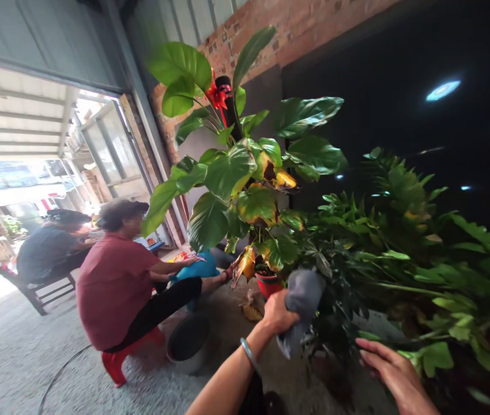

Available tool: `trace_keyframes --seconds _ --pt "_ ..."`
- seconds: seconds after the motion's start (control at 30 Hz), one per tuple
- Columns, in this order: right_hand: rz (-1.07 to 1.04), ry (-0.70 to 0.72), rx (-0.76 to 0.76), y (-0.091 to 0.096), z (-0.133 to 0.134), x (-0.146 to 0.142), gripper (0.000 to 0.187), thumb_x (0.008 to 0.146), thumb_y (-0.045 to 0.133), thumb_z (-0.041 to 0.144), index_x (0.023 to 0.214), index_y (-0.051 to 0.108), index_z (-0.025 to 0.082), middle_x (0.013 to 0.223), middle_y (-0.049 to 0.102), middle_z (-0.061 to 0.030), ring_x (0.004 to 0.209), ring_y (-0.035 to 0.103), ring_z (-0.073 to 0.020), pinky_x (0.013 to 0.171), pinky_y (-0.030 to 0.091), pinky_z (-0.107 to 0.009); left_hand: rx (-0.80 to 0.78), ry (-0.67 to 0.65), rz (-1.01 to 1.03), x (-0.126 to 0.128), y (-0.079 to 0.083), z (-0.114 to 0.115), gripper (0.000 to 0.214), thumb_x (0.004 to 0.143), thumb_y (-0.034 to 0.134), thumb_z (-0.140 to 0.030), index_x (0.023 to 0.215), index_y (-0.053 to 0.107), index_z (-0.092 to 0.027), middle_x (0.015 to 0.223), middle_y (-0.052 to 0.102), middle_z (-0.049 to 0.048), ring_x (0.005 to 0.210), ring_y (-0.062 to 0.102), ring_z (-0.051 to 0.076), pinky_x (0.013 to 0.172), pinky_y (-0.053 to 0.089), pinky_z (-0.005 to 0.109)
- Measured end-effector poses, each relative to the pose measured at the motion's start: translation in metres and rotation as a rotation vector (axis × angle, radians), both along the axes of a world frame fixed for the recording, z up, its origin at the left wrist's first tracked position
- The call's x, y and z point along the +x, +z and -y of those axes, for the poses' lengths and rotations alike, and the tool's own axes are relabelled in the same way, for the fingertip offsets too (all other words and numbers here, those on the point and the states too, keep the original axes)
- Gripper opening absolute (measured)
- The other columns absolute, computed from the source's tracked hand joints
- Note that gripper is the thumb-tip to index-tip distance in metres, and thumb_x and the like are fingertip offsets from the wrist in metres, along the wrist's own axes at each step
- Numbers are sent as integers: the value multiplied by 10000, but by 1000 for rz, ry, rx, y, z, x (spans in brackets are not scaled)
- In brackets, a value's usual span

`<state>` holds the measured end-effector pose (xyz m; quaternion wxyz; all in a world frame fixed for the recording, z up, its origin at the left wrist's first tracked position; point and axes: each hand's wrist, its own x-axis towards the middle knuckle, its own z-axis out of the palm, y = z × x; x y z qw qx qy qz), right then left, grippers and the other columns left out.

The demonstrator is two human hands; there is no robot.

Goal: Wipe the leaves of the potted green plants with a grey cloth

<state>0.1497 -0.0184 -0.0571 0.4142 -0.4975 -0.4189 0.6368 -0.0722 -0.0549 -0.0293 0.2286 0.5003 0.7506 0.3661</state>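
My left hand (278, 314), with a bracelet (250, 355) at the wrist, is closed around a bunched grey cloth (304, 297). The cloth hangs in front of dark, narrow leaves, close to a red flowerpot (268, 284). From that pot rises a tall plant with broad green leaves (232, 167), some of them yellowed and brown at the edges. Lower right, my right hand (394, 372) is open with its fingers stretched towards the low foliage (344, 323). Whether its fingertips touch a leaf, I cannot tell.
Two people sit at left, one in a red shirt (117, 282) on a red stool (117, 357). A grey bucket (188, 343) stands on the concrete floor beside that person. Dense green plants (439, 271) fill the right side before a dark glossy panel (383, 86).
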Motion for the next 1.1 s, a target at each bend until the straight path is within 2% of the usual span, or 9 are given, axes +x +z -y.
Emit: trace_keyframes --seconds 0.17,0.27,0.43,0.53,0.67,0.77,0.9,0.97,1.1 --pt "49 -28 -15 0 -2 10 150 314 621 348 424 682 265 433 617 -7 433 548 -173 413 438 -276 -291 -123 -69 -5 -25 45 285 442 746 -127 710 691 -207 626 549 -57 742 560 187 677 429 257" --pt "40 -58 -51 2 -3 12 162 291 628 333 419 681 250 449 628 -18 429 547 -165 414 435 -269 -134 -18 -28 -18 -6 44 277 502 708 -141 773 693 -192 661 586 -53 735 556 162 665 425 232" --pt "9 -55 -60 0 -4 3 170 289 644 320 434 691 245 429 611 -17 427 541 -157 409 425 -262 123 220 -32 -10 16 4 354 601 656 -165 953 669 -198 841 666 -7 836 585 179 759 432 249" --pt "19 -50 -56 -2 -3 -1 161 295 640 321 430 686 247 447 625 -20 435 549 -163 413 435 -268 -24 185 -102 9 -6 2 321 558 660 -122 867 682 -207 810 658 3 840 587 210 747 417 270" --pt "33 -41 -54 0 -2 3 168 293 639 320 433 691 244 444 619 -20 430 541 -159 404 429 -265 -259 113 -82 18 -40 40 237 479 677 -86 693 663 -187 637 555 -20 722 550 203 648 376 272" --pt "48 -56 -68 4 -3 9 174 281 635 323 425 691 243 455 627 -24 431 543 -160 408 431 -267 -136 158 -6 6 -30 60 206 487 680 -103 672 643 -183 615 541 -39 679 524 166 629 374 248" --pt "30 -57 -81 4 -5 7 160 279 640 320 418 687 258 434 611 -14 434 540 -162 417 433 -271 274 257 10 -9 10 35 291 586 645 -142 871 658 -198 771 639 -26 771 565 155 736 424 236" --pt "12 -56 -80 3 -5 3 159 280 646 320 422 687 261 430 609 -13 439 539 -165 415 432 -273 313 333 -9 -7 16 12 306 608 637 -150 909 652 -204 832 654 -12 815 578 165 774 433 251" --pt "18 -52 -77 1 -4 -2 163 282 629 315 422 682 250 449 625 -24 435 536 -163 411 429 -277 -32 365 58 15 -27 3 251 522 664 -83 747 649 -192 701 611 -13 770 570 192 718 426 275"
